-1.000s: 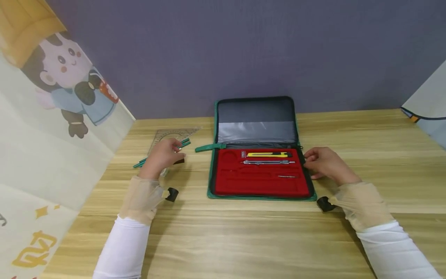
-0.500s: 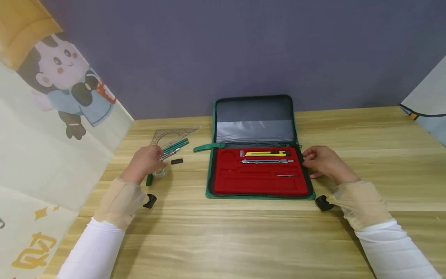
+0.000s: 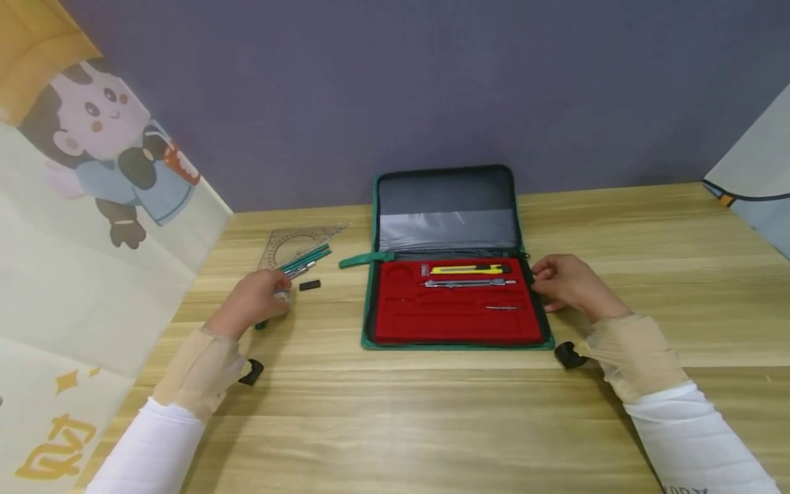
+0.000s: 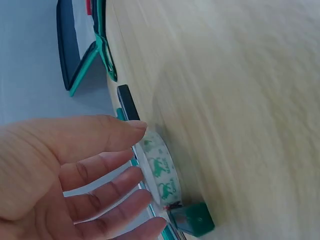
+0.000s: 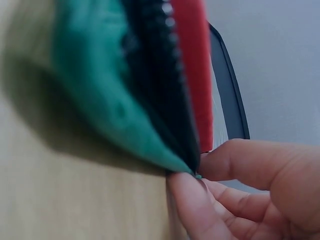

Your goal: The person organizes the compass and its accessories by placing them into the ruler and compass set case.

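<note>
My left hand (image 3: 247,302) is over a roll of clear tape (image 4: 161,167) printed with green figures, at the left of the table. In the left wrist view, the thumb is at the roll's upper edge and the loosely bent fingers lie along its side. A small dark green block (image 4: 194,220) sits against the roll. My right hand (image 3: 568,285) pinches the right edge of an open green zip case (image 3: 457,329), thumb and index finger meeting on the green cover (image 5: 95,85). The red insert holds a yellow utility knife (image 3: 465,269), a compass (image 3: 469,283) and a small metal piece (image 3: 503,308).
Behind the left hand lie green pencils (image 3: 315,256), a clear set square (image 3: 280,241) and a short black piece (image 3: 310,285). A green strap (image 3: 361,260) sticks out from the case's left side. The case's lid (image 3: 447,195) stands raised near the grey wall.
My left hand has moved left and toward me, from above the pencils and black piece to the tape roll. The right hand keeps its pinch on the case edge.
</note>
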A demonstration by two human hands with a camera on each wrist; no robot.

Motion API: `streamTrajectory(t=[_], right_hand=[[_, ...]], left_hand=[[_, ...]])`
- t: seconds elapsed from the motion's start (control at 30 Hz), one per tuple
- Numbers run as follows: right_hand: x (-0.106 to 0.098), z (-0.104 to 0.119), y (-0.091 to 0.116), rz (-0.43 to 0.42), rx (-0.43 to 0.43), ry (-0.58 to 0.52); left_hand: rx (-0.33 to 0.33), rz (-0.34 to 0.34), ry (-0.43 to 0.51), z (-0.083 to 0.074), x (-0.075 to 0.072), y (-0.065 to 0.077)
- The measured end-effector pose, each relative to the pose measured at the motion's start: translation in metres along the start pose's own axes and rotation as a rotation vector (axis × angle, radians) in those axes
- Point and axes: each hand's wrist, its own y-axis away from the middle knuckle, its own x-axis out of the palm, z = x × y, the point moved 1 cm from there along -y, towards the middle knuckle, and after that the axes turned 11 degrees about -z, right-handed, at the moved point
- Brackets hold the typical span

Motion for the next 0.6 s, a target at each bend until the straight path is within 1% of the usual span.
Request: streamTrajectory(t=[0.2,0.3,0.47,0.6], right_hand=[[-0.0006,0.001,-0.0009,0.011,-0.001,0.003],[-0.0011,0.0012,-0.0004,0.019,0.002,0.008],[-0.0015,0.0002,0.0002,0.023,0.008,0.01],[-0.0011,-0.0004,-0.0003,0.013,-0.002,0.007]], left_hand=[[0.034,0.021,-0.003,0.0052,0.001,0.001],[0.064,0.037,-0.013,0.0066,0.0015,0.0017],[0.12,0.042,-0.024,0.0075,0.0034,0.0004],[0.124,0.056,-0.015,0.0074,0.0044,-0.0002]])
